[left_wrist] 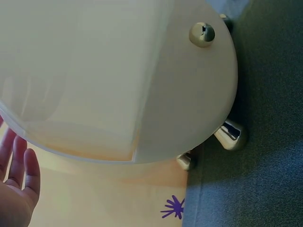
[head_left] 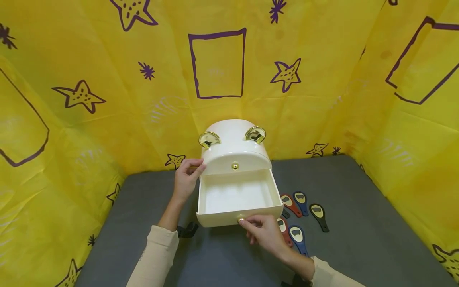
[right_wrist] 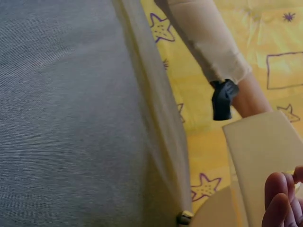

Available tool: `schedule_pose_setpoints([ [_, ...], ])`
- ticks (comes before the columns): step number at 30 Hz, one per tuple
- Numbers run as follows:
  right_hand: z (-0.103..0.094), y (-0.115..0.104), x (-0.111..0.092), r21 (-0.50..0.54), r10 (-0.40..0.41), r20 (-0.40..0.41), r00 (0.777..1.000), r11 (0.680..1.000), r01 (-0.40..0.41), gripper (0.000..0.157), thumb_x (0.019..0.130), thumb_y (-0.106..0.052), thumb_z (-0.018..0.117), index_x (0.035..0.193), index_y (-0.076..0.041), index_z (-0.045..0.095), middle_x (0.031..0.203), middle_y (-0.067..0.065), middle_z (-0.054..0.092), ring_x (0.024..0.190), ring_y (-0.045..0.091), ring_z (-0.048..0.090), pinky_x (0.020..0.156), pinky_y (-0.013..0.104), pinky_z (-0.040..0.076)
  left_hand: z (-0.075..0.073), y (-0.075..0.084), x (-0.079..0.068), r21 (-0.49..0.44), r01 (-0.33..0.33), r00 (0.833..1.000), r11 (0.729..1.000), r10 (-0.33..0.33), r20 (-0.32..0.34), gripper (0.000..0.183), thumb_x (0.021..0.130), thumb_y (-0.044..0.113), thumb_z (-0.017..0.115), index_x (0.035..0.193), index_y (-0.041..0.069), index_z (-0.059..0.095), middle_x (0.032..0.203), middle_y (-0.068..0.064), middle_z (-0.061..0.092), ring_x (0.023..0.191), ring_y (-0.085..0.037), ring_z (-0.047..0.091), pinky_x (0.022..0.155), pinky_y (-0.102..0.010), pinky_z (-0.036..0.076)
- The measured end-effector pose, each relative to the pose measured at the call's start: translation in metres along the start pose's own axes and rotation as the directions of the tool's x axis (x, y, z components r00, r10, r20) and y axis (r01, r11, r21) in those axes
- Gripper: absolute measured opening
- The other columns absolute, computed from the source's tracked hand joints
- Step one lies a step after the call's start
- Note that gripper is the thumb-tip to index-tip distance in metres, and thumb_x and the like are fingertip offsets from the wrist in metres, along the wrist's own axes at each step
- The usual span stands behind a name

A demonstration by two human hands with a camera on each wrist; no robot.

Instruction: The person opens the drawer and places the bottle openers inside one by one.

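A cream cabinet (head_left: 233, 135) with gold ear-like pieces stands in front of me, its wide drawer (head_left: 236, 195) pulled out, bare white inside. My right hand (head_left: 267, 235) pinches the gold knob (head_left: 241, 220) on that drawer's front between thumb and fingers; the right wrist view catches the fingers (right_wrist: 279, 198) beside the drawer front (right_wrist: 260, 151). With loosely bent fingers, my left hand (head_left: 186, 179) touches the cabinet's left side near the top of the drawer. In the left wrist view, the fingers (left_wrist: 19, 161) lie along the curved cabinet wall (left_wrist: 71, 94).
Several bottle openers with red, blue and black handles lie right of the drawer, among them a black one (head_left: 319, 217) and a blue one (head_left: 298, 239). Short gold feet (left_wrist: 231, 135) hold the cabinet on the grey tabletop (head_left: 358, 239). Yellow patterned cloth (head_left: 172, 119) hangs around the table.
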State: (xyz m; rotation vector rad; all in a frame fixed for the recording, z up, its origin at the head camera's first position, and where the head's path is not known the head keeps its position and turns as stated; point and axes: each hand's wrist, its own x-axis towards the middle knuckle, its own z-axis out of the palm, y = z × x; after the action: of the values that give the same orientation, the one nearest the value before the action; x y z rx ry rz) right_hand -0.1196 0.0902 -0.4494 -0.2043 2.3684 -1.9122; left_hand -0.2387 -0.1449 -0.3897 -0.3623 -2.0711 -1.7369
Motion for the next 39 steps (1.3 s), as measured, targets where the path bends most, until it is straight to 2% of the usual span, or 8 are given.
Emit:
schedule_pose_setpoints([
  [7,0.001,0.005,-0.001,0.013,0.008,-0.004,1.000,1.000,-0.008,0.024,0.086,-0.023,0.075,0.089,0.000,0.074,0.059,0.012,0.064,0.041,0.007,0.054,0.040,0.022,0.046,0.001,-0.002,0.000,-0.010,-0.001,1.000,1.000,0.001,-0.001,0.020,0.085,-0.003,0.070,0.101,-0.014,0.067,0.107,-0.027,0.060,0.093,-0.001,0.056,0.075,-0.013,0.051],
  [13,-0.012,0.004,0.000,-0.052,-0.019,0.054,0.998,0.998,0.022,0.026,0.088,-0.025,0.072,0.091,0.000,0.075,0.060,0.015,0.065,0.042,0.006,0.055,0.042,0.024,0.048,0.001,-0.003,0.000,-0.015,0.005,1.000,1.000,-0.005,0.000,0.020,0.085,-0.003,0.070,0.101,-0.014,0.067,0.109,-0.028,0.060,0.094,-0.002,0.056,0.075,-0.013,0.051],
  [18,-0.044,-0.012,-0.005,-0.131,-0.055,0.130,0.990,0.989,0.072,0.024,0.091,-0.024,0.069,0.089,-0.001,0.074,0.062,0.018,0.065,0.045,0.008,0.057,0.043,0.026,0.050,0.002,-0.003,0.000,-0.017,-0.002,1.000,1.000,0.001,-0.010,0.020,0.085,-0.004,0.070,0.100,-0.016,0.066,0.106,-0.025,0.060,0.092,-0.002,0.056,0.073,-0.013,0.051],
  [25,-0.101,-0.032,-0.003,-0.144,-0.108,0.181,0.977,0.980,0.135,0.021,0.094,-0.016,0.064,0.096,0.004,0.072,0.068,0.005,0.067,0.054,0.008,0.060,0.050,0.029,0.054,0.003,-0.002,0.000,-0.046,-0.011,1.000,0.999,0.010,-0.025,0.019,0.083,-0.008,0.070,0.099,-0.018,0.065,0.100,-0.014,0.062,0.091,-0.002,0.056,0.071,-0.011,0.051],
  [28,-0.121,-0.033,0.002,-0.158,-0.128,0.147,0.981,0.976,0.151,0.020,0.095,-0.014,0.062,0.097,0.004,0.072,0.070,0.001,0.066,0.057,0.010,0.061,0.052,0.030,0.054,0.003,-0.002,0.000,-0.055,-0.018,0.999,0.998,0.016,-0.029,0.018,0.083,-0.008,0.070,0.098,-0.017,0.066,0.101,-0.016,0.062,0.091,-0.003,0.056,0.071,-0.011,0.051],
  [31,-0.138,-0.030,0.008,-0.217,-0.118,0.081,0.990,0.967,0.133,0.022,0.096,-0.017,0.062,0.098,0.002,0.073,0.069,-0.002,0.067,0.058,0.015,0.061,0.054,0.030,0.053,0.003,-0.002,0.000,-0.063,-0.025,0.999,0.998,0.023,-0.033,0.018,0.083,-0.009,0.070,0.098,-0.018,0.066,0.101,-0.018,0.061,0.092,-0.003,0.056,0.072,-0.012,0.052],
  [35,-0.157,-0.021,0.015,-0.298,-0.053,-0.032,0.998,0.954,0.041,0.029,0.096,-0.024,0.062,0.104,0.002,0.071,0.073,-0.001,0.068,0.061,0.014,0.061,0.055,0.028,0.053,0.004,-0.003,0.000,-0.068,-0.036,0.999,0.997,0.034,-0.040,0.018,0.083,-0.009,0.070,0.098,-0.018,0.065,0.102,-0.019,0.061,0.092,-0.003,0.056,0.072,-0.011,0.052],
  [39,-0.172,-0.006,0.021,-0.365,0.038,-0.144,0.989,0.927,-0.088,0.041,0.097,-0.033,0.060,0.117,0.003,0.066,0.089,0.010,0.071,0.068,0.011,0.064,0.060,0.027,0.055,0.003,-0.004,0.000,-0.073,-0.031,0.999,0.997,0.028,-0.040,0.019,0.083,-0.008,0.069,0.099,-0.018,0.065,0.101,-0.016,0.061,0.092,-0.003,0.056,0.072,-0.011,0.052],
])
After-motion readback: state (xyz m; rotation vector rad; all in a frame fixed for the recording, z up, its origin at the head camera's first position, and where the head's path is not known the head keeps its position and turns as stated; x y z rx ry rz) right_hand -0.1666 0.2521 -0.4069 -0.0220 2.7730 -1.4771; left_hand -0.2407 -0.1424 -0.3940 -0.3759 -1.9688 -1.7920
